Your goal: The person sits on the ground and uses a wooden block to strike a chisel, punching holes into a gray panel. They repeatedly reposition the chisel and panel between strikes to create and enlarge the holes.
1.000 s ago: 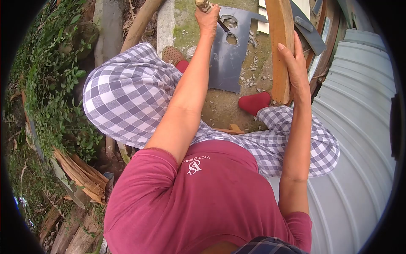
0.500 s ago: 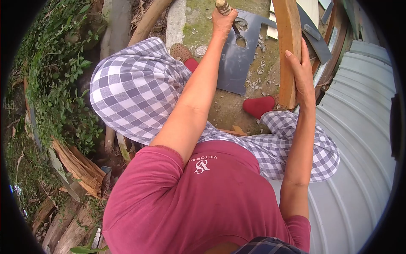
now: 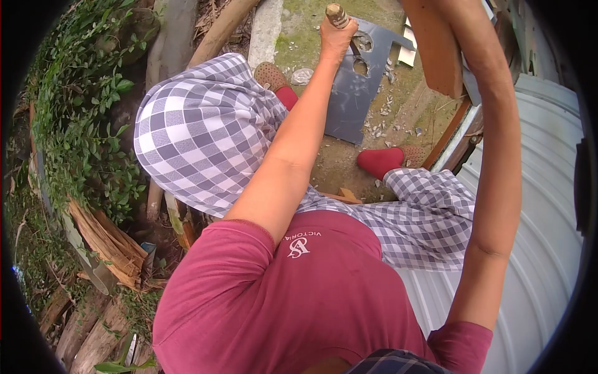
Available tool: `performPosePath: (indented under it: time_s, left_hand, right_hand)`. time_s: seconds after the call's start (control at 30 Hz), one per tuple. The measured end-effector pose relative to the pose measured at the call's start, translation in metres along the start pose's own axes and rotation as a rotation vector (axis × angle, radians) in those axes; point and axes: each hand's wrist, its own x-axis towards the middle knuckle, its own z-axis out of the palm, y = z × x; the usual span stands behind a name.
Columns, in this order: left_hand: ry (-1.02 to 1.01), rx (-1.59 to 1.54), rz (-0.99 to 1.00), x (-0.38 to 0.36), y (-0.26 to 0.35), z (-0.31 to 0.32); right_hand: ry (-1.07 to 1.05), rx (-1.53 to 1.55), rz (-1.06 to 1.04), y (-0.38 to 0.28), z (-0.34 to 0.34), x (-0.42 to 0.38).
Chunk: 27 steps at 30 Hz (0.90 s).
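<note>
My left hand [image 3: 338,42] is closed around the worn wooden handle [image 3: 337,15] of a tool. Below the fist, a short dark metal part of it shows against a dark grey sheet [image 3: 352,103]; the tool's tip is hard to make out. Two ragged holes pierce the sheet, which lies on the mossy ground. At the top edge, partly cut off, my right hand [image 3: 460,10] grips a thick wooden board [image 3: 439,59]. The board's lower end hangs above the ground, right of the sheet.
Grey rubble [image 3: 387,96] lies beside the sheet, between my red-socked feet in brown clogs [image 3: 271,76]. Ribbed metal sheeting [image 3: 542,162] runs along the right. Leafy plants [image 3: 87,131], logs and split wood [image 3: 112,246] fill the left side.
The wooden board has risen toward the top edge, and my right hand has moved up with it. My left hand stays on the tool over the grey sheet, nearly still.
</note>
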Motion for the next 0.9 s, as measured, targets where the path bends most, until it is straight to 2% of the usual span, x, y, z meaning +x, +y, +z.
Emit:
performPosePath:
  time_s: [0.03,0.07,0.1,0.17,0.2,0.23,0.27,0.3,0.37,0.4,0.47,0.5,0.57,0.6,0.63,0.7,0.77,0.8,0.83,0.9]
  left_hand:
    - [-0.008,-0.031,-0.002,0.001,0.001,-0.001]
    - [-0.018,-0.065,-0.005,0.0,0.003,0.0]
    - [-0.029,-0.071,-0.001,-0.003,0.009,0.001]
    - [0.003,-0.284,0.088,-0.003,0.02,0.006]
    - [0.022,-0.313,0.035,-0.006,0.023,0.008]
    - [0.018,-0.084,0.028,0.0,0.0,0.003]
    - [-0.019,-0.027,0.016,-0.004,-0.005,0.002]
    - [-0.052,0.025,0.019,0.0,-0.006,0.002]
    - [-0.056,0.032,0.031,0.002,-0.008,0.004]
    - [-0.055,0.038,0.044,0.002,-0.009,0.004]
    - [-0.065,0.039,0.016,0.002,-0.006,0.003]
    - [-0.079,0.039,-0.01,0.002,-0.004,0.003]
    - [-0.06,-0.083,-0.017,-0.009,0.019,0.005]
    - [-0.044,-0.203,-0.022,-0.012,0.028,0.009]
    - [-0.059,-0.207,-0.015,-0.009,0.028,0.013]
    - [0.034,-0.167,0.135,-0.009,0.022,0.019]
    - [-0.064,-0.068,0.055,-0.009,0.004,0.01]
    - [-0.085,-0.031,-0.012,-0.008,0.005,0.008]
    - [-0.102,0.007,-0.074,-0.004,0.003,0.008]
    - [-0.078,0.047,-0.024,-0.001,0.0,0.009]
  right_hand:
    - [-0.221,-0.177,0.103,0.014,0.005,-0.003]
    - [-0.408,-0.361,0.323,0.041,0.016,-0.011]
    - [-0.495,-0.494,0.278,0.085,0.029,-0.025]
    - [-0.419,-0.516,0.188,0.072,0.033,-0.019]
    - [-0.462,-0.438,0.26,0.067,0.029,-0.012]
    - [-0.5,-0.344,0.349,0.032,0.022,-0.003]
    - [-0.455,-0.419,0.342,-0.024,0.012,0.01]
    - [-0.429,-0.107,0.089,-0.043,-0.007,0.008]
    - [-0.056,-0.493,-0.276,-0.066,0.005,-0.003]
    - [-0.057,-0.492,-0.278,-0.071,0.003,0.002]
    - [-0.144,-0.121,-0.186,-0.083,-0.003,0.014]
    - [-0.156,-0.038,-0.095,-0.078,0.005,0.006]
    - [-0.264,-0.352,0.11,0.021,0.03,0.008]
    - [-0.584,-0.432,0.17,0.046,0.022,-0.004]
    - [-0.518,-0.42,0.227,0.043,0.023,-0.013]
    - [-0.471,-0.53,0.207,0.041,0.024,0.001]
    - [-0.367,-0.481,0.164,0.013,0.016,0.019]
    - [-0.616,0.253,0.206,-0.028,-0.029,0.028]
    - [-0.186,-0.408,0.084,-0.028,0.01,0.032]
    - [-0.085,-0.244,-0.131,-0.067,-0.006,0.017]
